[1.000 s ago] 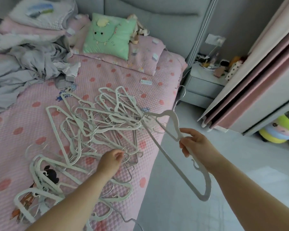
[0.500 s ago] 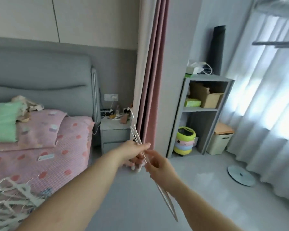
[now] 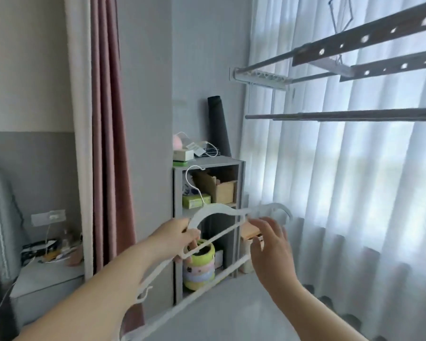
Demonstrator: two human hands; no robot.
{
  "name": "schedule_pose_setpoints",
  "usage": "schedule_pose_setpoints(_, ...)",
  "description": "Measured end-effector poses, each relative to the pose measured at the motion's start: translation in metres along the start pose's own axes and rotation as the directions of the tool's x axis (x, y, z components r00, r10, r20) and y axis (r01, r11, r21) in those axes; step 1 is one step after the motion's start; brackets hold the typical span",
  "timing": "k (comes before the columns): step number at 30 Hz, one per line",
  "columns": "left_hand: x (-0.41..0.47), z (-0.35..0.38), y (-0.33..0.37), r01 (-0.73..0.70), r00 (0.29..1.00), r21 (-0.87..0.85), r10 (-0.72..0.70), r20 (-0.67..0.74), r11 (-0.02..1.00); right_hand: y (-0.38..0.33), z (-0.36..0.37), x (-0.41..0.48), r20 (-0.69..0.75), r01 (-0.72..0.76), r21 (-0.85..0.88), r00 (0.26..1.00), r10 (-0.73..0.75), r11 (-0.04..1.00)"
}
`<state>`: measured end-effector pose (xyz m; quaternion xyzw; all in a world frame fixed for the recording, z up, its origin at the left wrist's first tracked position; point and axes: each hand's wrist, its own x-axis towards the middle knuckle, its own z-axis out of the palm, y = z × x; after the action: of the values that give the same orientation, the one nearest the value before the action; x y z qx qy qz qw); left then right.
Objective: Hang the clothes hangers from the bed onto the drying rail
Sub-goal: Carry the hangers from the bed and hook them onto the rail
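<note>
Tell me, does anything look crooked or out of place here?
Only mildly: the white hangers are held tilted, well below the drying rail, gripped by the left hand; the right hand is open beside them. Nothing looks broken or spilled.

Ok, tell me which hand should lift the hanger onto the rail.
Left. The left hand already grips the white hanger near its shoulder, hook pointing up. The right hand is open, only near the other end. The drying rail hangs above and to the right.

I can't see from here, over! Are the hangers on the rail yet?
Not yet. Left hand grips white hangers. Right hand open beside them. Drying rail above, bare, path clear.
</note>
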<state>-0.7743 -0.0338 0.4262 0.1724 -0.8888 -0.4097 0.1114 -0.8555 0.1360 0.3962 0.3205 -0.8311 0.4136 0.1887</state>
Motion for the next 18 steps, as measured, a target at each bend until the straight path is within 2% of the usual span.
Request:
schedule_pose_setpoints(3,0.041,0.005,0.014,-0.065,0.996,0.068,0.061,0.061,0.996,0.03,-0.003,0.049,0.056,0.018,-0.288,0.998,-0.002,0.958)
schedule_pose_setpoints(5,0.072,0.006,0.018,-0.122,0.99,0.097,0.114,0.085,0.988,0.047,-0.001,0.083,0.127,0.069,-0.395,0.992,-0.02,0.916)
schedule_pose_setpoints(9,0.15,0.002,0.021,-0.213,0.974,0.151,0.197,0.111,0.965,0.071,0.017,0.155,0.293,0.104,-0.383,0.956,0.014,0.918)
schedule_pose_setpoints(12,0.221,-0.012,0.025,-0.246,0.965,0.156,0.226,0.13,0.957,0.09,0.035,0.218,0.308,0.104,-0.397,0.951,0.025,0.912)
schedule_pose_setpoints(14,0.266,-0.021,0.029,-0.257,0.961,0.189,0.23,0.153,0.948,0.102,0.041,0.257,0.277,0.075,-0.381,0.96,0.037,0.921)
schedule_pose_setpoints(18,0.352,-0.028,0.03,-0.283,0.958,0.314,0.255,0.128,0.906,0.139,0.044,0.328,0.126,-0.021,-0.411,0.989,0.08,0.911)
